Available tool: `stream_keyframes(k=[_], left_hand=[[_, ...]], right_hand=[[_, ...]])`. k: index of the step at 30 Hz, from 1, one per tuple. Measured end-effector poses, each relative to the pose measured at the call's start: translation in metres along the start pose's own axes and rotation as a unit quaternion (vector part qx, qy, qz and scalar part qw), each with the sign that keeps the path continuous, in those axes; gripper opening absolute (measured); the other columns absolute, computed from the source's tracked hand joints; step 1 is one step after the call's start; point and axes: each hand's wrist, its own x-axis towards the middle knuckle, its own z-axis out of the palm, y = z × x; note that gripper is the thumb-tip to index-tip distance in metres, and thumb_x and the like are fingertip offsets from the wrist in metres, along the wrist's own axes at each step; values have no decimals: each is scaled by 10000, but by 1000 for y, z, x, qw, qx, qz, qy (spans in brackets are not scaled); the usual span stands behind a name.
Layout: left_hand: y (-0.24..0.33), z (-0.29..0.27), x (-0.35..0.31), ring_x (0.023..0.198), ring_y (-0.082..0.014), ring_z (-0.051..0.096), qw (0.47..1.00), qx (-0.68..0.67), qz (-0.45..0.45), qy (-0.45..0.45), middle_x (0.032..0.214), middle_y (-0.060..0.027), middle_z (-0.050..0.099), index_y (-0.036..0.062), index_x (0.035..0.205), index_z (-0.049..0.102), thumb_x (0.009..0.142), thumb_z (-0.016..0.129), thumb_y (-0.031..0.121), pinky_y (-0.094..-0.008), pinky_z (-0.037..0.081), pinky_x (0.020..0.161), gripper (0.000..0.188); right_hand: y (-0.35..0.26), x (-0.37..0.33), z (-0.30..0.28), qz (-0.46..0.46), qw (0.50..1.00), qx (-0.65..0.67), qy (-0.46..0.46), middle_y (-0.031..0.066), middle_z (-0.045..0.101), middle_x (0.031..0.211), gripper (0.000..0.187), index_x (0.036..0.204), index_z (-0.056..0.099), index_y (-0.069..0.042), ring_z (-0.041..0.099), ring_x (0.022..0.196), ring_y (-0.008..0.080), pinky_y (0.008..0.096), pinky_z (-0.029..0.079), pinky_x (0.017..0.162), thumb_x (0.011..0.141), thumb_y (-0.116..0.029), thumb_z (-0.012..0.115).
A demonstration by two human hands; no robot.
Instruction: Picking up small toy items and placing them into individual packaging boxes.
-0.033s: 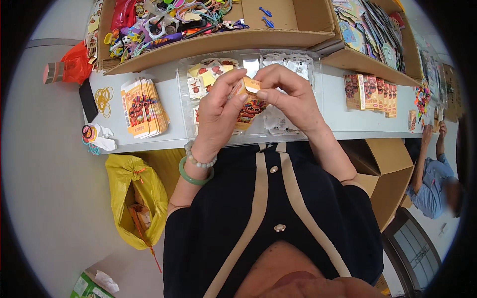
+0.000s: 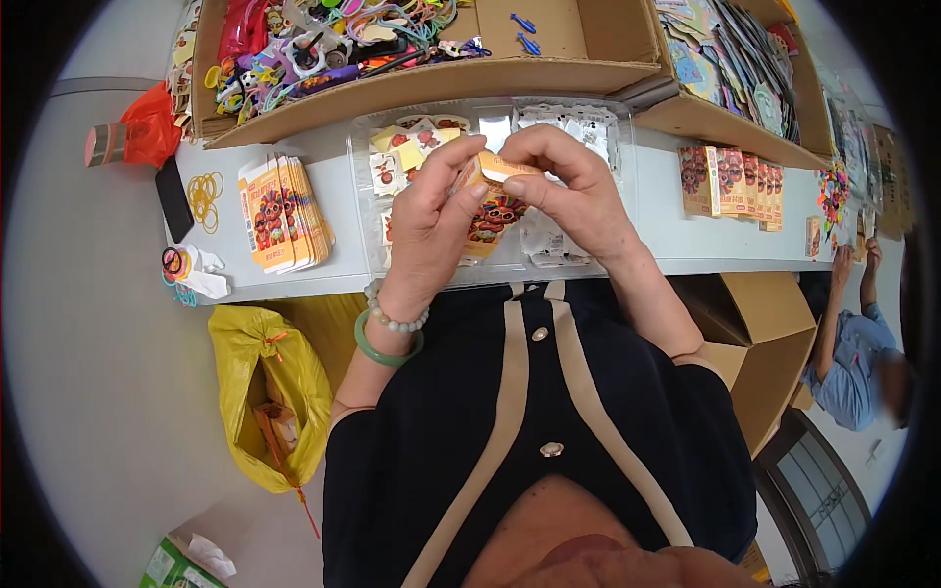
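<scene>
A small orange cardboard box (image 2: 490,223) with red cartoon figures is held up in front of me, above a clear plastic tray (image 2: 363,235). My left hand (image 2: 441,201) is closed round its left side, thumb on the front. At the top right, my right hand (image 2: 569,186) pinches the box by its pale top flap, thumb below and fingers bent over it. Whether anything is inside the box cannot be seen. Behind my hands the tray holds printed cards (image 2: 420,145) on the left and small clear packets (image 2: 554,240) on the right.
Flat orange cartons (image 2: 284,216) are stacked at left, beside rubber bands (image 2: 204,201) and a black phone (image 2: 174,199). Upright boxes (image 2: 730,184) stand at right. Behind are cartons of trinkets (image 2: 431,83) and cards (image 2: 730,118). A yellow bag (image 2: 314,367) sits below. Another person (image 2: 851,363) works far right.
My right fingers have shifted very slightly at the box's top flap. Both hands keep their hold, and everything else stays in place.
</scene>
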Motion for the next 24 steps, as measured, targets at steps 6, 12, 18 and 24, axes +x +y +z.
stream_keyframes(k=[6, 12, 18, 24], left_hand=[[2, 3, -1, 1029, -124, 564, 998, -58, -20, -3, 1125, -118, 612, -21, 1273, 477, 895, 526, 16, -246, 442, 877, 384], [1, 3, -2, 1049, -125, 558, 996, -81, -33, 4, 1163, -107, 597, -33, 1307, 440, 890, 525, 2, -246, 434, 898, 427], [4, -5, -4, 1107, -136, 535, 995, -83, -52, -5, 1222, -107, 561, -23, 1306, 450, 884, 524, -13, -255, 415, 932, 429], [0, -6, -6, 1094, -161, 563, 998, -61, -14, 14, 1199, -116, 588, -10, 1282, 485, 869, 535, -16, -264, 433, 918, 416]], right_hand=[[-11, 2, 11, 73, 993, 46, 76, 54, 605, 917, 169, 988, 632, 25, 564, 827, 109, 237, 445, 742, 852, -67, 594], [-16, 2, 17, 20, 988, -107, 112, 75, 627, 896, 182, 986, 634, 38, 587, 829, 143, 239, 455, 751, 828, -40, 590], [-30, -1, 23, -99, 934, -339, 55, 149, 647, 981, 269, 1065, 611, 8, 641, 901, 286, 316, 505, 780, 803, 56, 578], [-24, -6, 27, -118, 922, -361, 79, 165, 649, 1018, 268, 1064, 624, -1, 640, 942, 293, 304, 506, 838, 810, 66, 575]])
